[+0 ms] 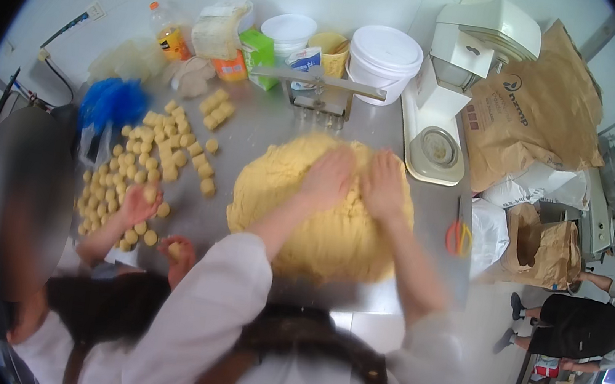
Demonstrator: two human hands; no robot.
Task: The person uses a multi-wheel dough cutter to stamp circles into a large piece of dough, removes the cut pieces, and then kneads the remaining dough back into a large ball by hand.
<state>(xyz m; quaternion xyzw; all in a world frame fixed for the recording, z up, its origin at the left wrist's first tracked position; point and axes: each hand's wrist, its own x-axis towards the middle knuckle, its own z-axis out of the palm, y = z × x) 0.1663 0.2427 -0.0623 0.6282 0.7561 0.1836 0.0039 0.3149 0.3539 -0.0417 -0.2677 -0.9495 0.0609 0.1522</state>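
A large mass of yellow dough (314,233) lies on the stainless-steel table (196,253) before me. My left hand (330,174) rests palm down on its upper middle, fingers pointing away from me. Just to the right, my right hand (384,187) presses on the dough's far right part. Both hands look slightly blurred, and how far the fingers are spread is unclear. Neither is seen gripping anything. Crumbly, broken dough shows between and below the hands. Behind the dough stands a metal hand-press device (322,99) with a crossbar.
At left, a co-worker's hands (142,203) hold dough balls beside many small dough pieces (120,169). A white scale (436,150), scissors (458,236) and a brown paper sack (530,115) are at right. White lidded buckets (386,58) stand behind. Another person (585,324) is at far right.
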